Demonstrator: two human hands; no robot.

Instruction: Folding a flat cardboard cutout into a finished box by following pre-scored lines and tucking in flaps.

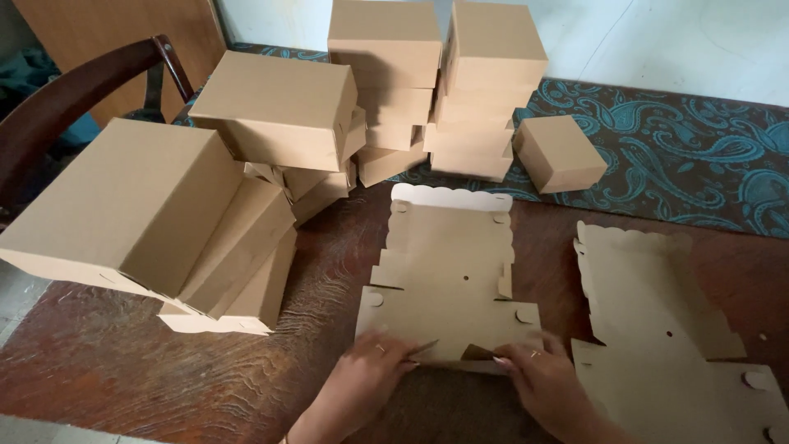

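Observation:
A flat brown cardboard box blank [450, 271] with scalloped far edge lies on the dark wooden table [123, 362] in front of me. My left hand [370, 374] presses on its near left corner, fingers on a folded flap. My right hand [538, 380] pinches the near right edge, where a small flap is bent up. Both hands wear a ring.
A stack of more flat blanks [657, 321] lies to the right. Folded brown boxes are piled at the left [156, 214] and at the back [436, 82], one small box [559, 152] apart. A teal patterned cloth [699, 156] covers the far side. A dark chair back [74, 90] stands left.

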